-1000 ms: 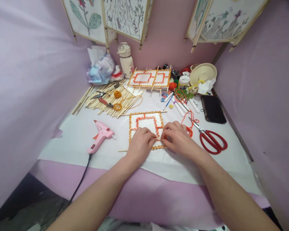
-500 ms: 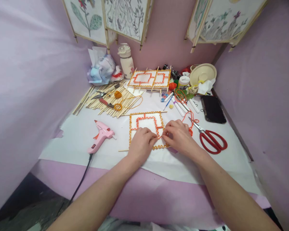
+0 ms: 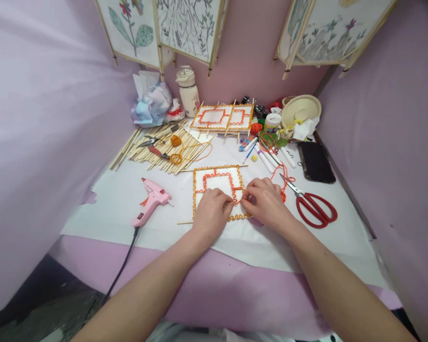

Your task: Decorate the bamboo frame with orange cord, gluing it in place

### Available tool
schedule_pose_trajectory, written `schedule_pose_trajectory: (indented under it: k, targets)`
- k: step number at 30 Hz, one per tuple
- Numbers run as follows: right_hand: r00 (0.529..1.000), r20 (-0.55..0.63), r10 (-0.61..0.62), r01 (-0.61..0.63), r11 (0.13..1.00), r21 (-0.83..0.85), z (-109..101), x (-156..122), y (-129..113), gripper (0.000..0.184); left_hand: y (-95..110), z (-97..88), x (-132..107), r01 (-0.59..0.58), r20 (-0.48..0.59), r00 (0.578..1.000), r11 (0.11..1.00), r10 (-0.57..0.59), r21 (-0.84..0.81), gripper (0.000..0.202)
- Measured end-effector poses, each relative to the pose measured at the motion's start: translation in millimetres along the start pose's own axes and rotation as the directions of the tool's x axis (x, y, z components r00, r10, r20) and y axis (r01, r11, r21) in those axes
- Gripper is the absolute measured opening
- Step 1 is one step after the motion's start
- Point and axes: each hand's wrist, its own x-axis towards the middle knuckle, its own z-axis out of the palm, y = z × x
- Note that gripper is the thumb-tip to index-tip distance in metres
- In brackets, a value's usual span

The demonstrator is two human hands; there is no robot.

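Note:
A square white panel [image 3: 218, 185] lies flat in front of me, edged with wavy yellow-orange yarn [image 3: 194, 190] and thin sticks. On it, orange-red yarn [image 3: 219, 175] forms an inner wavy outline joined to the border by short bars. My left hand [image 3: 214, 209] rests over the panel's lower part, thumb and fingers pinched at the orange-red yarn. Just right of it, my right hand [image 3: 264, 202] pinches the same yarn above the panel's right edge. A short stretch of the strand shows between the fingertips. The panel's lower left is hidden under my left hand.
On the left lies a pink glue gun [image 3: 151, 202] with its cord. Red-handled scissors [image 3: 314, 206] and a black phone [image 3: 317, 162] are at right. Behind are bamboo sticks [image 3: 189, 147], pliers [image 3: 157, 151], markers [image 3: 264, 159], a bottle [image 3: 188, 92] and a second framed panel [image 3: 212, 116]. Lanterns [image 3: 185, 28] hang above.
The view has shifted very slightly. Both hands stay pinched at nearly the same spot on the panel, with no other clear movement.

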Motion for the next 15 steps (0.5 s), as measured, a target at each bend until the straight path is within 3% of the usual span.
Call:
schedule_pose_trajectory:
  k: [15]
  targets:
    - [0.995,-0.091,0.032,-0.038,0.997,-0.071,11,0,-4,0.011,0,0.8,0,0.023,0.016,1.0,1.0,-0.023,-0.012,0.014]
